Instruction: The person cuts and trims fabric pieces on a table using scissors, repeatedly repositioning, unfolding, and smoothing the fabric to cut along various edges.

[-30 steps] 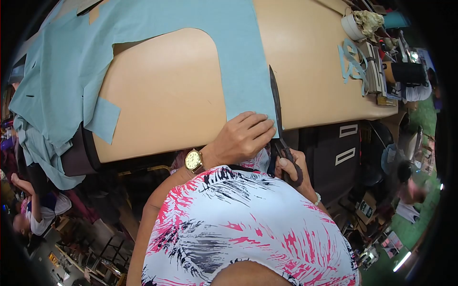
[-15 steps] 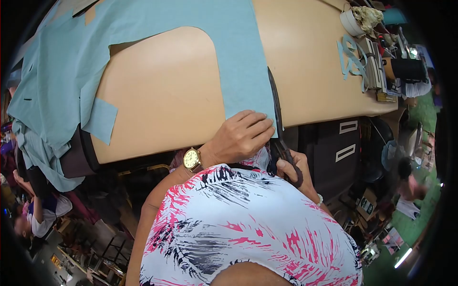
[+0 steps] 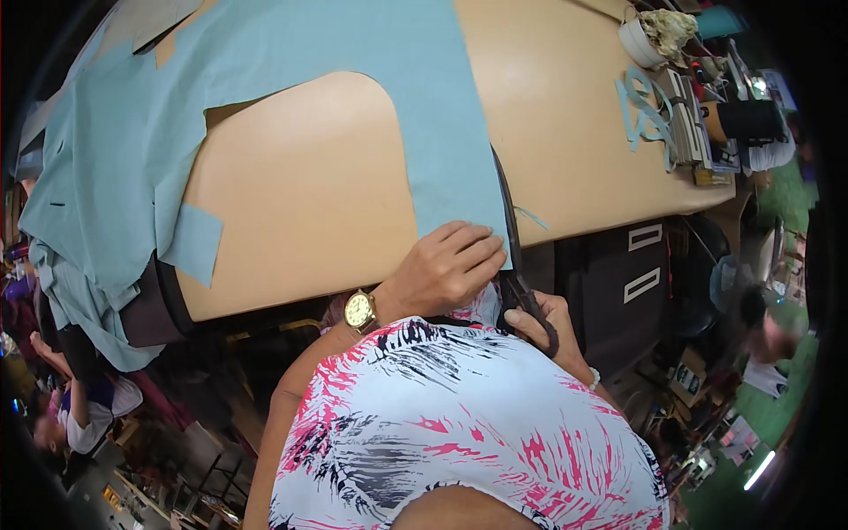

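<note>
Light blue fabric (image 3: 442,150) lies on the tan tabletop, with a narrow strip reaching down to the front edge. At the strip's lower end my left hand (image 3: 450,269), a gold watch on its wrist, holds the fabric with bent fingers close together; its thumb is hidden. My right hand (image 3: 552,331) is closed round the handles of dark scissors (image 3: 515,283). The long blades run up along the right edge of the strip and look closed or nearly so. A thin blue sliver (image 3: 532,217) lies just right of the blades.
The tan table (image 3: 574,132) has a rounded front edge. At its right end are blue scraps (image 3: 645,110), a stack of boards (image 3: 685,119) and a white pot (image 3: 642,42). More fabric hangs over the left edge. People (image 3: 84,415) are at the far left and right.
The thin blue sliver now shows right of the blades. The table and fabric sit slightly lower in view. Both hands keep their holds, and the scissors stay along the strip's edge.
</note>
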### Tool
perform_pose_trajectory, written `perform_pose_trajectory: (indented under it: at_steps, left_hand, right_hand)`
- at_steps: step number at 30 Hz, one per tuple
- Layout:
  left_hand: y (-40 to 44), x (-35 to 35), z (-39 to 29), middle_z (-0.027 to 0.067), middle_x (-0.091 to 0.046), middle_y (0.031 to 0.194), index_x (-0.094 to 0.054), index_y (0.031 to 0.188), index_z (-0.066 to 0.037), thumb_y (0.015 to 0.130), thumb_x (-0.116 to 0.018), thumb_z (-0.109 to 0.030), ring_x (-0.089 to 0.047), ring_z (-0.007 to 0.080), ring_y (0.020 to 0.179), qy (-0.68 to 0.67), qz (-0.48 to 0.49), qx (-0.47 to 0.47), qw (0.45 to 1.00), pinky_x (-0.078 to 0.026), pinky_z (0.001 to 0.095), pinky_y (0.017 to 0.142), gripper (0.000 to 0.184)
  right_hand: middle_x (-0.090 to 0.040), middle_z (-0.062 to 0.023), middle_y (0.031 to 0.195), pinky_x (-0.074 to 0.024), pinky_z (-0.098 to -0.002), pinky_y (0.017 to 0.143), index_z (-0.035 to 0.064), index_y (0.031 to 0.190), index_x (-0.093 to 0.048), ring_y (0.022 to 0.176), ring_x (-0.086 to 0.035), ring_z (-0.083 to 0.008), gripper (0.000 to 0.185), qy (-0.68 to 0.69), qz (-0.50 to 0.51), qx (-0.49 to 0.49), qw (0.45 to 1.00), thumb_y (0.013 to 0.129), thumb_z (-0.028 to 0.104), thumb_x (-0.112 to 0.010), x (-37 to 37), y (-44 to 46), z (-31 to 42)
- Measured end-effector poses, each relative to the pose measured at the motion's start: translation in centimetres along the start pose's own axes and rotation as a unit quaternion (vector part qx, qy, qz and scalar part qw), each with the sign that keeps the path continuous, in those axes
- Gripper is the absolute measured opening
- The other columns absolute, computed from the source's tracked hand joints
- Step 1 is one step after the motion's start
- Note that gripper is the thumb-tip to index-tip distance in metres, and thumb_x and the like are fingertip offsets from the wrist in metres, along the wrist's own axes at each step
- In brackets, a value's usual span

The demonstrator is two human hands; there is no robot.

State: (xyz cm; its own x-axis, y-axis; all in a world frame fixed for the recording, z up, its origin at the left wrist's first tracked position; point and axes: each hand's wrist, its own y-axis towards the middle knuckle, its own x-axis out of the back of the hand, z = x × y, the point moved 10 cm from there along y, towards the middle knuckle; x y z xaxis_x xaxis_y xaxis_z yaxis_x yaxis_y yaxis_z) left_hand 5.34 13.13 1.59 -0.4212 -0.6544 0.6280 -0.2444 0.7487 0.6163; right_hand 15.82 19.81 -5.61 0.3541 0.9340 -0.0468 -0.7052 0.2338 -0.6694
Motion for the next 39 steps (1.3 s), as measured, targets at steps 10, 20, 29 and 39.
perform_pose_trajectory:
  at_steps: [10, 20, 29, 39]
  left_hand:
    - [-0.1, 0.5, -0.5, 0.0079, -0.062, 0.089, -0.062, 0.084, -0.002, 0.059, -0.064, -0.006, -0.06, 0.0216, 0.082, -0.009, -0.002, -0.019, 1.0, -0.05, 0.0325, 0.071, 0.026]
    - [-0.5, 0.2, -1.0, 0.0089, -0.061, 0.089, -0.061, 0.086, -0.001, 0.061, -0.061, -0.01, -0.059, 0.0222, 0.085, -0.03, 0.009, -0.029, 0.999, -0.049, 0.0332, 0.074, 0.026]
    - [-0.6, 0.2, -0.7, 0.008, -0.062, 0.088, -0.062, 0.084, -0.002, 0.059, -0.064, -0.007, -0.06, 0.0214, 0.082, -0.048, 0.008, -0.018, 0.999, -0.05, 0.0316, 0.069, 0.026]
    - [-0.6, 0.1, -0.5, 0.008, -0.062, 0.088, -0.062, 0.084, -0.002, 0.058, -0.065, -0.007, -0.06, 0.021, 0.081, -0.052, 0.011, -0.014, 0.998, -0.05, 0.0312, 0.069, 0.027]
  right_hand:
    - [-0.048, -0.0027, 0.054, -0.0358, -0.0203, 0.043, 0.0019, 0.069, -0.048, 0.046, -0.046, -0.0087, 0.039, 0.018, 0.017, 0.053, 0.998, 0.075, 0.038, -0.061, -0.5, 1.6, 1.1]
    - [-0.049, -0.0021, 0.054, -0.0363, -0.0197, 0.043, -0.0004, 0.074, -0.052, 0.046, -0.048, -0.0076, 0.03, 0.031, 0.014, 0.071, 0.997, 0.078, 0.027, -0.063, -0.5, 2.1, 2.1]
    - [-0.049, -0.0009, 0.055, -0.0358, -0.0193, 0.043, -0.001, 0.076, -0.053, 0.046, -0.048, -0.0064, 0.03, 0.047, 0.013, 0.076, 0.996, 0.079, 0.028, -0.062, -0.7, 2.1, 2.0]
    - [-0.049, 0.0007, 0.057, -0.0347, -0.0182, 0.041, -0.0013, 0.079, -0.055, 0.045, -0.046, -0.0048, 0.026, 0.059, 0.003, 0.05, 0.997, 0.079, 0.023, -0.063, -0.5, 2.0, 1.3]
